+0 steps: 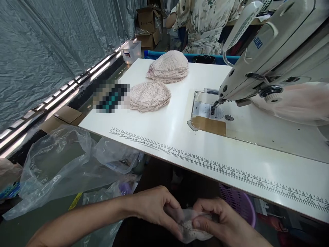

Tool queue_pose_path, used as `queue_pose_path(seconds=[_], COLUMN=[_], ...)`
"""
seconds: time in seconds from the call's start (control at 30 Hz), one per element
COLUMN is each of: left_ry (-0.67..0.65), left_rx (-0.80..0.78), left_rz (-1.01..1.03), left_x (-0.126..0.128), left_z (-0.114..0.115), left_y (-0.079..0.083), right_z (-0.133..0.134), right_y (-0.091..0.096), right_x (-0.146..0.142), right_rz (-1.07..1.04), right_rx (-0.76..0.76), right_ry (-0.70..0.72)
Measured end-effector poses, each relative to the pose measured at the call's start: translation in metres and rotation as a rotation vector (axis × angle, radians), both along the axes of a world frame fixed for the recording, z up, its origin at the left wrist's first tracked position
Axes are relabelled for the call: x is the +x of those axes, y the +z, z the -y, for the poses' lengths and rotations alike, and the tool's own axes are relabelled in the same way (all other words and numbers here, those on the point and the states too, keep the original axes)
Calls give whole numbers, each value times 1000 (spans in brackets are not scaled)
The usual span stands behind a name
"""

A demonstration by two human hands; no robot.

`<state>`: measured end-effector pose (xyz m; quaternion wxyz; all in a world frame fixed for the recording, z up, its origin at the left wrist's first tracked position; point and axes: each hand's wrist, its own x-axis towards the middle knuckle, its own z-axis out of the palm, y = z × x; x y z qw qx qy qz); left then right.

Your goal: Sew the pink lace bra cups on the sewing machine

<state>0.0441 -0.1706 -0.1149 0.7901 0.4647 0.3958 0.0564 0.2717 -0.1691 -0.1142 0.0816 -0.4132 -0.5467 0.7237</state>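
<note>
Head view: the sheer, pale fabric piece (189, 226) is located between my left hand (159, 209) and my right hand (218, 218), in front of the near edge of the white table (154, 127) and lower in view than its printed ruler scale (205, 163). My left hand grasps the left side of the piece between thumb and fingers; my right hand pinches the right side, with the thumb laid over the speckled part. A front lace stack (150, 96) and a rear lace stack (168, 67) rest on the table, well apart from both hands. The sewing machine (269, 51) stands to the right, its needle area above the metal plate.

My fingers cover portions of the fabric piece, so its full outline cannot be made out. A pixelated patch (111, 99) obscures the area beside the front lace stack. The machine is cut off by the upper and right borders. The purple basket (239, 206) is partly hidden behind my right hand and under the table edge.

My left forearm extends from the lower left, wrist bent, fingers directed downward. My right forearm enters from the lower right, fingers directed left and curled inward
</note>
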Motion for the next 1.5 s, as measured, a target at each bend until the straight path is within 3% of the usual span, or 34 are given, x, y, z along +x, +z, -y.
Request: queue_pose_path(seconds=[0.23,0.47,0.6,1.0,1.5], left_ry=[49,68,79,83,96], left_rx=[-106,-162,-133,-71,25], left_rz=[-33,-1,-24,-16,-199], left_x=[2,-3,-8,-2,-2], left_z=[0,0,1,4,8], left_y=[-2,-2,-3,-2,-3], right_z=[0,-2,0,3,13], right_y=[-3,-7,-7,7,-6], right_x=[4,11,12,3,11], right_rz=[-16,-123,-69,-82,62], right_rx=[11,-154,-111,-172,-3], right_ry=[5,21,13,-29,-73])
